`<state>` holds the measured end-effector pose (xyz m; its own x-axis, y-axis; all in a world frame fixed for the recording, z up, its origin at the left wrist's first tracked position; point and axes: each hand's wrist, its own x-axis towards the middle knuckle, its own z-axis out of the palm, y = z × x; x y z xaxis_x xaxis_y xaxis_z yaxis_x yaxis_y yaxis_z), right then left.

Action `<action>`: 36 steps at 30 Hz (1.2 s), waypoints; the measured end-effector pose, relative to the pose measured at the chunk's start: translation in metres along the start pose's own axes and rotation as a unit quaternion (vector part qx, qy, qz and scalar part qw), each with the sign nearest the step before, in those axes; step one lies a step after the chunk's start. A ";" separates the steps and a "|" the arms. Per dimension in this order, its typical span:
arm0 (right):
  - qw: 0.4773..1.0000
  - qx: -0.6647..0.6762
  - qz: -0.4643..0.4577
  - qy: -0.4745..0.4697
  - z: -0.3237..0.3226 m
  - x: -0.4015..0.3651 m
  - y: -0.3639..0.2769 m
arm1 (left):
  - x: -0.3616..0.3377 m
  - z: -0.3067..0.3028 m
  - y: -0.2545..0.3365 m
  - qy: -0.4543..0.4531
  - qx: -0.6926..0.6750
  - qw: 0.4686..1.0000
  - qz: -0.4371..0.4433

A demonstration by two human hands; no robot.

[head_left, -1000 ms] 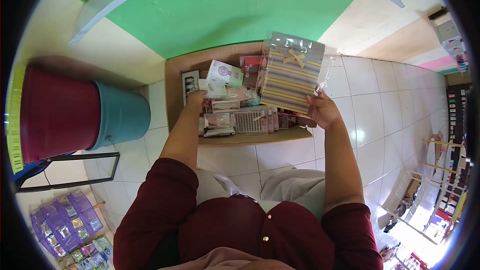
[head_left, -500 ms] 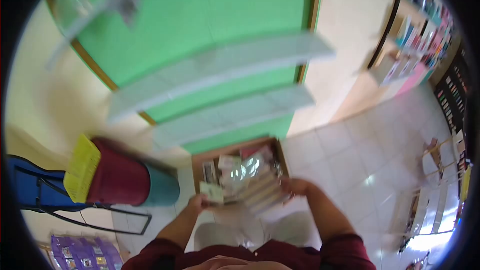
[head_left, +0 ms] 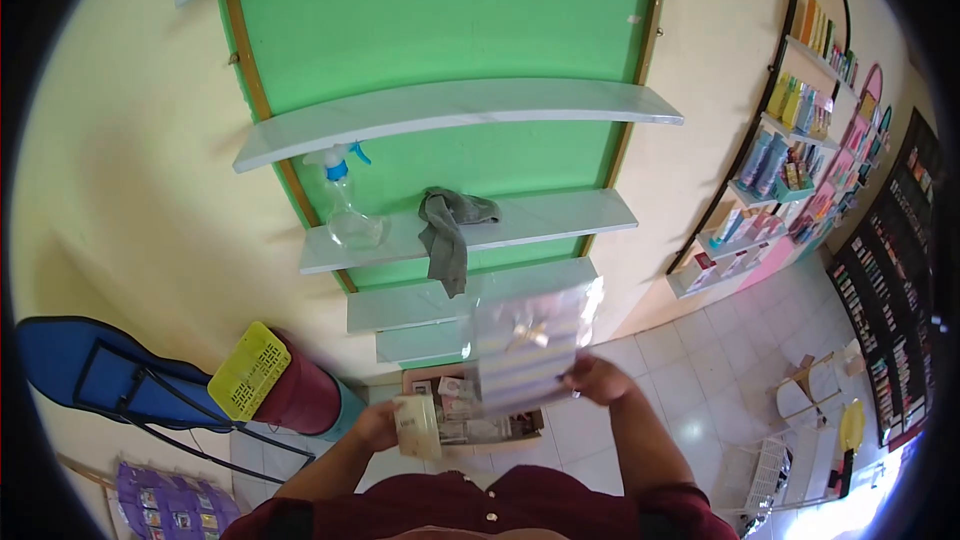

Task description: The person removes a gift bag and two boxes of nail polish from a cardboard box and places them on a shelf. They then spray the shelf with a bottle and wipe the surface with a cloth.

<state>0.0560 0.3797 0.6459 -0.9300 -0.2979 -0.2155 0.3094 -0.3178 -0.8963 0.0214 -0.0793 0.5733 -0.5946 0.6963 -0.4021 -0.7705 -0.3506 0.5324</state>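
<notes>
My right hand point(head_left: 600, 380) grips the lower right corner of a flat striped package point(head_left: 525, 355), which has a gold bow and shiny clear wrapping. It is raised in front of the low shelves, partly covering the cardboard box below. In my left hand point(head_left: 376, 427) is a small cream packet point(head_left: 418, 427) with faint print, its fingers closed at the packet's left edge. The cardboard box point(head_left: 505, 447) sits on the floor beneath both hands. Several small packaged items lie inside it, partly hidden by what I hold.
White shelves point(head_left: 460, 105) cross the green wall panel, with a clear spray bottle point(head_left: 355, 220) and a grey cloth point(head_left: 452, 230) on one. To the left stand a yellow basket point(head_left: 248, 370), a maroon bin point(head_left: 305, 395) and a blue folding chair point(head_left: 90, 370). Stocked shelves point(head_left: 790, 140) line the right.
The striped package has risen from over the box to in front of the shelves, held by my right hand. My left hand still holds the cream packet. My view has tilted upward.
</notes>
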 end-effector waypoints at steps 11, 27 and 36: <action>0.963 -0.023 -0.231 0.137 0.036 -0.035 -0.235 | 0.036 0.308 0.124 -0.091 0.534 0.746 0.387; 0.905 -0.283 -0.316 -0.016 -0.062 0.068 -0.455 | 0.162 0.486 0.178 0.143 0.574 0.546 0.594; 0.897 -0.245 -0.367 0.014 -0.059 0.073 -0.462 | 0.165 0.502 0.192 0.156 0.578 0.546 0.586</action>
<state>-0.1667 0.5581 1.0214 -0.8539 -0.1462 0.4994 -0.5070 0.0174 -0.8618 -0.1094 0.2830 0.9828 -0.6725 0.2137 0.7085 0.7340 0.3145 0.6019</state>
